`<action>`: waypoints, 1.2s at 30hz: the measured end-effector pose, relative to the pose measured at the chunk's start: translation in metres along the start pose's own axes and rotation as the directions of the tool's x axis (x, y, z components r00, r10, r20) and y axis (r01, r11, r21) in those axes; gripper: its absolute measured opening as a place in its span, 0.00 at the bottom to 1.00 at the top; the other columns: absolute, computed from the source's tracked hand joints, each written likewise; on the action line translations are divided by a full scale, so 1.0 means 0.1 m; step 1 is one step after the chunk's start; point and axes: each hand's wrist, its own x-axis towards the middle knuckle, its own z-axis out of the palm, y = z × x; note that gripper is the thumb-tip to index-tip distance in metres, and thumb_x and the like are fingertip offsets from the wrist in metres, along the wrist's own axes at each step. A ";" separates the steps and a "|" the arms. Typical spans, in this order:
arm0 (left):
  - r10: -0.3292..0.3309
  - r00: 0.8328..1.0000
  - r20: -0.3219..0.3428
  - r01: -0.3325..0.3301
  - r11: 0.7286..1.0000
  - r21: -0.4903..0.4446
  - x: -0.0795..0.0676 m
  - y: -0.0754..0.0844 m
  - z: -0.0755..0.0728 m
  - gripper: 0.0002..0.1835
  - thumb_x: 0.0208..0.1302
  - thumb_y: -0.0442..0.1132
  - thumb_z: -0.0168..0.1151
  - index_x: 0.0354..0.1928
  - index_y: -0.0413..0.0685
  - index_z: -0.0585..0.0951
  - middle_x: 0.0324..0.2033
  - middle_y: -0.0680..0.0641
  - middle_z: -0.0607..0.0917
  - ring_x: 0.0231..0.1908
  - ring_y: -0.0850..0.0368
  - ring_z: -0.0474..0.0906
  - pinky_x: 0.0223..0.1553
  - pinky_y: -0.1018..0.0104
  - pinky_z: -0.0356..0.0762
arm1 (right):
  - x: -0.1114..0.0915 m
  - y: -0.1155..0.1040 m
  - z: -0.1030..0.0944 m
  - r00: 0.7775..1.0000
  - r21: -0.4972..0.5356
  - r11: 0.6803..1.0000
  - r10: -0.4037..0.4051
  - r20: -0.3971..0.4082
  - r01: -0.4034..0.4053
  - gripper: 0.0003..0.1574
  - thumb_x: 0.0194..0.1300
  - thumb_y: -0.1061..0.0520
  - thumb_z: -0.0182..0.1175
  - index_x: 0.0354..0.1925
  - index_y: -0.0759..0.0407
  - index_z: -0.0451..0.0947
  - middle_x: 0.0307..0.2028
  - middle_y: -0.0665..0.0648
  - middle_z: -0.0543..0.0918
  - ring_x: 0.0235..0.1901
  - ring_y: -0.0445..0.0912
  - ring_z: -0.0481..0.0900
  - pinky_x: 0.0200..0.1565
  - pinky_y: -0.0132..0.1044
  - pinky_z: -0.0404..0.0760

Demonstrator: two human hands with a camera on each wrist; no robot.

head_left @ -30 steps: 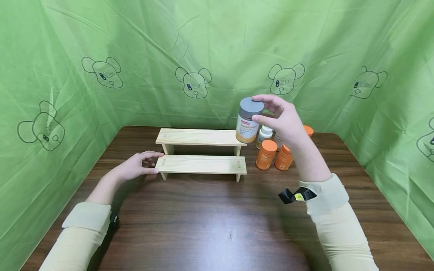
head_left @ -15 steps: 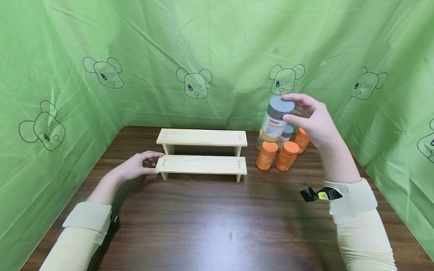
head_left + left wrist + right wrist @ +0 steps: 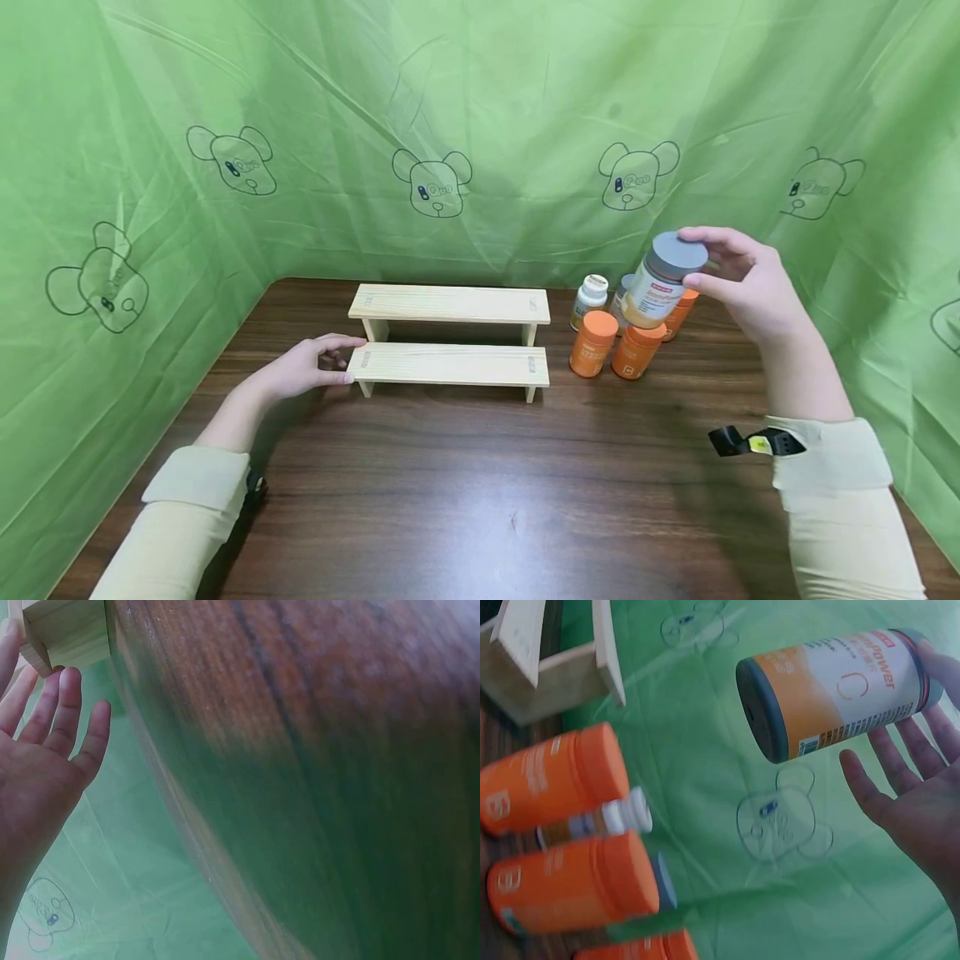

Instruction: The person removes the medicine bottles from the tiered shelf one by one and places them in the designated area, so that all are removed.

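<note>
My right hand (image 3: 757,287) grips a supplement jar (image 3: 652,296) by its grey lid, thumb on the near side and fingers on the far side. The jar is tilted and hangs above the other bottles; its white and orange label shows in the right wrist view. At the left end of the two-tier wooden shelf (image 3: 450,364), my left hand (image 3: 303,367) holds the lower board, thumb at the front corner and index finger at the back corner. Both tiers bear nothing. In the left wrist view, the other fingers (image 3: 67,712) extend loosely beside the wood.
Two orange bottles (image 3: 594,344) stand right of the shelf, in front of a small white-capped bottle (image 3: 589,302). A grey-lidded jar (image 3: 621,302) and another orange bottle (image 3: 681,315) are partly hidden behind the held jar. Green cloth (image 3: 517,100) surrounds the brown table (image 3: 450,500).
My right hand has carried the jar to the right, from beside the upper tier to above the bottles, and tilted it. My left hand has stayed at the shelf's end.
</note>
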 end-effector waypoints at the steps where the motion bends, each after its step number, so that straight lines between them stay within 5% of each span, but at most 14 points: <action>1: 0.001 1.000 -0.001 -0.001 1.000 0.002 0.00 0.00 0.00 0.35 0.54 0.45 0.71 0.64 0.51 0.71 0.48 0.46 0.78 0.43 0.52 0.76 0.46 0.53 0.75 | -0.02 0.00 -0.04 1.000 0.001 1.000 0.002 -0.007 -0.002 0.31 0.52 0.85 0.52 0.56 0.80 0.67 0.51 0.61 0.80 0.49 0.48 0.78 0.49 0.34 0.77; 14: 0.005 1.000 -0.001 -0.005 1.000 0.003 0.00 0.01 -0.01 0.35 0.54 0.46 0.70 0.64 0.48 0.71 0.48 0.45 0.78 0.43 0.51 0.76 0.46 0.50 0.74 | -0.38 0.07 -0.50 0.998 0.084 0.996 0.003 -0.056 0.002 0.32 0.53 0.86 0.49 0.58 0.82 0.63 0.50 0.63 0.80 0.48 0.47 0.78 0.48 0.32 0.77; 36: -0.028 1.000 0.012 0.028 1.000 -0.002 0.01 0.02 -0.01 0.34 0.54 0.43 0.71 0.64 0.55 0.71 0.52 0.47 0.77 0.45 0.52 0.76 0.46 0.55 0.74 | -0.83 0.71 -1.00 0.983 -0.044 0.987 0.152 -0.105 -0.158 0.33 0.57 0.84 0.48 0.61 0.72 0.66 0.48 0.53 0.81 0.47 0.40 0.80 0.47 0.26 0.77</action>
